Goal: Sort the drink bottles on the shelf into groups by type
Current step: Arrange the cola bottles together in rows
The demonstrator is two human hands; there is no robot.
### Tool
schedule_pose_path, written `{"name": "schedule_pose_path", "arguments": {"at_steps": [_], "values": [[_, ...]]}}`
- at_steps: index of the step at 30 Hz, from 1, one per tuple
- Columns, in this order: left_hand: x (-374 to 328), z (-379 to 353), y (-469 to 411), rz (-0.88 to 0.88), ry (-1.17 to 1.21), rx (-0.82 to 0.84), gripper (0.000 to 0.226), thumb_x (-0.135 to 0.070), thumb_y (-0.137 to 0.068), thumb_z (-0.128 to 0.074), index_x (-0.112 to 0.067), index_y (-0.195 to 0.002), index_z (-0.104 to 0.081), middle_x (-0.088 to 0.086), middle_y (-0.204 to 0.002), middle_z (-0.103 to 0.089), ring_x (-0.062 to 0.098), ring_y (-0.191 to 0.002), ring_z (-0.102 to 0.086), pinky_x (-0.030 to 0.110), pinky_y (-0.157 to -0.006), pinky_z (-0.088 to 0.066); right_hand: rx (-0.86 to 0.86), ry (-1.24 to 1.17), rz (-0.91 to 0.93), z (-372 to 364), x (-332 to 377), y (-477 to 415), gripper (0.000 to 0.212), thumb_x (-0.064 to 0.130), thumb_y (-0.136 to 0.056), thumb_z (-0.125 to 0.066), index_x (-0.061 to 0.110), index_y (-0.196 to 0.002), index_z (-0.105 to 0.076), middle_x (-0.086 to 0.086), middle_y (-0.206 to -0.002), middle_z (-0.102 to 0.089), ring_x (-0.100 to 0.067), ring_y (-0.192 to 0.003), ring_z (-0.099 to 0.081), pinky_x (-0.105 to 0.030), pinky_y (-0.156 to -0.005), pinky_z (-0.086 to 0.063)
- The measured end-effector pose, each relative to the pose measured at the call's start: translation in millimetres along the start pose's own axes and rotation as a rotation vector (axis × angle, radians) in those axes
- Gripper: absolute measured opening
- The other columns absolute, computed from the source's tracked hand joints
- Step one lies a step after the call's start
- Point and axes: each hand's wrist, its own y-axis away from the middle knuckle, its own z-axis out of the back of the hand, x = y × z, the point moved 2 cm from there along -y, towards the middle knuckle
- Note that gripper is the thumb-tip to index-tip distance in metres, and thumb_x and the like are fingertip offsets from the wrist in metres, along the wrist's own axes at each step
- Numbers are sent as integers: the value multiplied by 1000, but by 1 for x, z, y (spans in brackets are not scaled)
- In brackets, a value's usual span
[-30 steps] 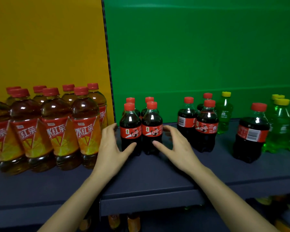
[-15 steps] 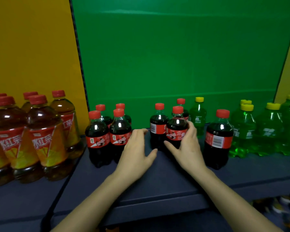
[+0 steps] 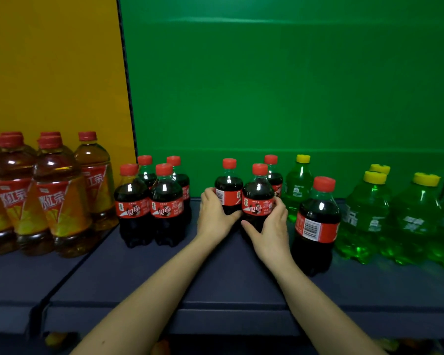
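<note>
Several small cola bottles with red caps stand on the dark shelf [image 3: 144, 272]. A tight group of them [image 3: 149, 203] sits at the left of the green bay. My left hand [image 3: 213, 216] grips a cola bottle [image 3: 228, 185] in the middle, fingers curled round its left side. Right beside it, my right hand [image 3: 269, 226] grips another cola bottle [image 3: 258, 193] from the right. A third cola bottle [image 3: 274, 175] stands behind these two. One more cola bottle [image 3: 315, 221] stands alone nearer the front, close to my right wrist.
Large iced-tea bottles [image 3: 54, 198] with red caps fill the yellow bay on the left. Green soda bottles with yellow caps stand at the right [image 3: 395, 213], and one [image 3: 297, 185] stands behind the lone cola. A gap lies between the left cola group and my hands.
Both hands have left the left cola group, moved right and closed around the two middle cola bottles. The view has shifted right along the shelf.
</note>
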Motion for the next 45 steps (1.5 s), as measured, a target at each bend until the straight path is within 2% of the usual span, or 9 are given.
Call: {"name": "schedule_pose_path", "arguments": {"at_steps": [6,12,15,21,24,29,36,42,45], "values": [[13,12,4,23,128,8,61,-12,-74,-76,-3,-119,-35,9,-120,-56,22,-112,-54,23,-88,-39,93,-48,12,-5,2,-4,83,18,-80,-70,10,-142,-14,-10,-142,-36,-25,-131,-36,-31,-104,-30],[23,25,6,5,137,25,63,-8,-79,-70,-4,-132,-34,10,-133,-43,18,-125,-40,16,-98,-27,207,19,22,-14,8,-15,81,22,-82,-68,8,-142,-15,-10,-144,-34,-28,-132,-32,-34,-108,-27],[24,22,5,14,140,32,67,-7,-79,-69,-3,-133,-29,12,-133,-39,22,-128,-37,22,-105,-28,191,30,5,-17,10,-18,81,22,-82,-67,9,-143,-15,-11,-143,-32,-29,-132,-33,-36,-108,-28],[23,19,3,-10,102,-78,65,-23,-77,-74,-2,-126,-37,12,-127,-44,22,-120,-43,21,-94,-32,115,40,-4,-21,9,-22,78,20,-82,-68,8,-141,-19,-11,-143,-36,-27,-131,-37,-34,-104,-30],[24,17,3,-30,83,-92,63,-25,-77,-73,-5,-128,-41,12,-125,-46,21,-119,-43,20,-93,-30,72,51,-13,-21,9,-23,78,22,-82,-69,9,-141,-21,-10,-142,-36,-26,-130,-38,-34,-103,-32],[24,18,1,-20,126,-88,62,-20,-77,-73,-3,-126,-40,11,-124,-55,23,-118,-51,30,-98,-40,31,71,-29,-22,9,-24,77,24,-82,-68,10,-142,-21,-9,-142,-36,-26,-130,-38,-36,-103,-31],[26,17,0,-51,89,-58,60,-21,-83,-67,-8,-135,-40,12,-128,-44,20,-123,-41,10,-90,-23,3,87,-22,-21,9,-21,69,24,-82,-68,10,-137,-28,-8,-134,-36,-27,-122,-44,-35,-96,-35],[18,20,8,-23,73,-45,58,-16,-87,-62,-3,-135,-33,14,-133,-43,25,-125,-41,17,-93,-28,19,125,4,-19,11,-18,72,24,-85,-64,5,-141,-23,-11,-138,-33,-28,-128,-37,-33,-104,-30],[7,29,21,-32,64,-23,62,-14,-87,-60,-2,-138,-27,14,-138,-36,23,-130,-34,15,-96,-23,73,122,34,-8,19,-7,74,22,-87,-61,6,-144,-17,-11,-144,-27,-27,-131,-35,-36,-108,-31]]}}
